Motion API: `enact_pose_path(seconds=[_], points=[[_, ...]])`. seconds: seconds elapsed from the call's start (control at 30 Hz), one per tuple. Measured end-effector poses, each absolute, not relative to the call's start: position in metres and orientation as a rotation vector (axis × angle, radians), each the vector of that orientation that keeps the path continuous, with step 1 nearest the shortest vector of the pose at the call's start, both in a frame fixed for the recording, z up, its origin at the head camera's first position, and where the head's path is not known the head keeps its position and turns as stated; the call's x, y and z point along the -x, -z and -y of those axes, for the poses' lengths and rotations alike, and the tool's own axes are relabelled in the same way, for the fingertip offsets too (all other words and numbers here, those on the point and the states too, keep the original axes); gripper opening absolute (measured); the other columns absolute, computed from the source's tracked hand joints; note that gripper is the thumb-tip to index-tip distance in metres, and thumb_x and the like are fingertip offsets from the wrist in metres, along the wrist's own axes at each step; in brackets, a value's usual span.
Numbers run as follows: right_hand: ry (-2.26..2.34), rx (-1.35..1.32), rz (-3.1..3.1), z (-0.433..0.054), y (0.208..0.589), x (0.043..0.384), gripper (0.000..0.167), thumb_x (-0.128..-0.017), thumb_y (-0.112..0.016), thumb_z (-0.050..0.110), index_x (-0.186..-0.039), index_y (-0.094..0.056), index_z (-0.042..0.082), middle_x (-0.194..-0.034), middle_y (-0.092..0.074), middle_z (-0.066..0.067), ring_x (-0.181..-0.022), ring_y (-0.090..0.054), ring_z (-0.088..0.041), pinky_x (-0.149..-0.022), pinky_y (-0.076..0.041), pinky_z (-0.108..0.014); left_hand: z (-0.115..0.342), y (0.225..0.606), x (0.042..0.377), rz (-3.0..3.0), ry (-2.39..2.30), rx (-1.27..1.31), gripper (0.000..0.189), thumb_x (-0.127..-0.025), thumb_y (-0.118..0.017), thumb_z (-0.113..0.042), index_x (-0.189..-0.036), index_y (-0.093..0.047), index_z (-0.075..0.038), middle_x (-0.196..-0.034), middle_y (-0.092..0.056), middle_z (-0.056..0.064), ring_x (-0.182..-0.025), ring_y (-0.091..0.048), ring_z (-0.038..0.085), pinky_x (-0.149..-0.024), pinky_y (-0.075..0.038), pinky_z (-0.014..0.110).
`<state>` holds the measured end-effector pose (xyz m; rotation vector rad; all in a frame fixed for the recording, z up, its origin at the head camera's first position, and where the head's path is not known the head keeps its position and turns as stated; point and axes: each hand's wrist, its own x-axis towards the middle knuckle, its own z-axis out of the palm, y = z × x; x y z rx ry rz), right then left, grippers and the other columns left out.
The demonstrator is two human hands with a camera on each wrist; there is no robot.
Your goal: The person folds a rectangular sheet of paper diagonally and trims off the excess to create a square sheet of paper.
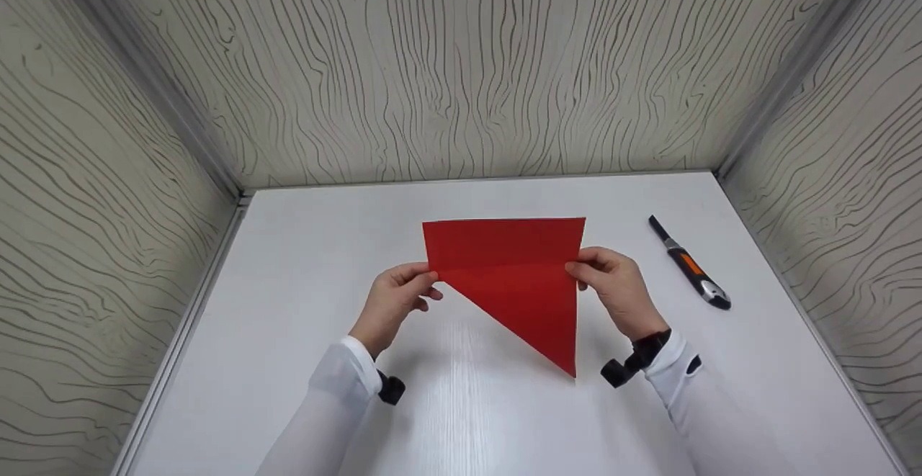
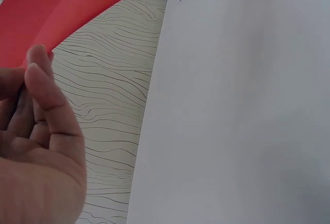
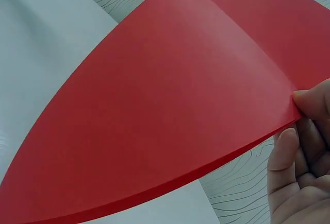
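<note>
A red sheet of paper (image 1: pixel 508 267) is held up above the white table, between both hands. Its upper part is a straight-edged band, and below a crosswise crease it narrows to a point at the lower right. My left hand (image 1: pixel 392 299) pinches the left corner at the crease between thumb and fingers. On the opposite edge, my right hand (image 1: pixel 616 285) pinches the paper at the same height. In the right wrist view the paper (image 3: pixel 154 105) bows a little, and the crease runs to the right thumb.
A utility knife (image 1: pixel 691 267) with a black and orange handle lies right of the paper, blade end pointing away. The white table (image 1: pixel 302 245) is bordered by wood-grain panels (image 1: pixel 461 65) at the back and both sides.
</note>
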<state>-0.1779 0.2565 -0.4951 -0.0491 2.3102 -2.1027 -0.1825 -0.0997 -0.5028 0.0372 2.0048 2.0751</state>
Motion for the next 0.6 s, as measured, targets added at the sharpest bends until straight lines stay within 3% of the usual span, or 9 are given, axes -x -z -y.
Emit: enact_pose_path(seconds=[0.33,0.6], points=[[2.098,0.073,-2.311,-0.2563,0.4957,0.1767,0.020,-0.100,-0.066,0.011,-0.111,-0.067,-0.005,-0.090,-0.065,-0.015,-0.082,-0.057,-0.029,-0.079,-0.052,-0.036,0.0970,0.4999,0.1808,-2.056,-2.054,-0.007,0.026,-0.098,-0.071,-0.028,-0.116,-0.072,-0.009,-0.110,-0.073,0.011,-0.093,-0.072,0.031,-0.081,-0.056,0.039],[2.101,0.098,-2.299,-0.2566,0.4949,0.1762,0.020,-0.100,-0.067,0.011,-0.110,-0.069,-0.005,-0.092,-0.066,-0.013,-0.081,-0.058,-0.026,-0.077,-0.052,-0.033,0.0963,0.4998,0.1819,-2.085,-2.062,0.012,0.025,-0.098,-0.070,-0.026,-0.115,-0.072,-0.008,-0.108,-0.074,0.010,-0.091,-0.072,0.029,-0.074,-0.056,0.032]])
